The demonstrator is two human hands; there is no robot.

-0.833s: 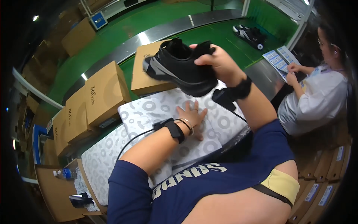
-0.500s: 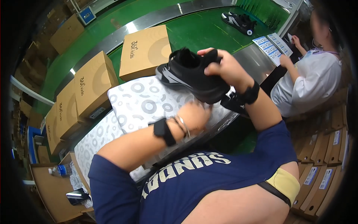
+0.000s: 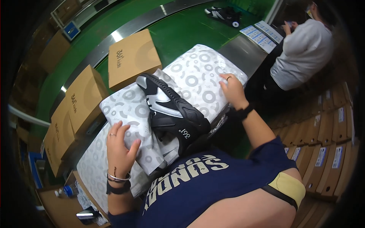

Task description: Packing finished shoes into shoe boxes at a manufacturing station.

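Observation:
A pair of black-and-silver sneakers (image 3: 167,104) lies sideways on white tissue paper (image 3: 131,102) printed with grey rings; the second shoe is mostly hidden beneath the first. My left hand (image 3: 121,150) is spread over the paper left of the shoes, fingers and thumb apart. To the right of the shoes, my right hand (image 3: 234,91) touches the patterned paper stack (image 3: 205,64) with its fingers stretched out and slightly bent. Neither hand is on the shoes.
Brown shoe boxes (image 3: 133,57) stand along the far left beside a green conveyor (image 3: 182,34). Another black shoe pair (image 3: 224,16) lies on it. A person in white (image 3: 302,49) works at right, near label sheets (image 3: 260,38). Stacked cartons (image 3: 323,163) fill the right side.
The shoe that my right hand held up now lies on the paper, let go. My left hand moved left and my right hand moved onto the paper at right.

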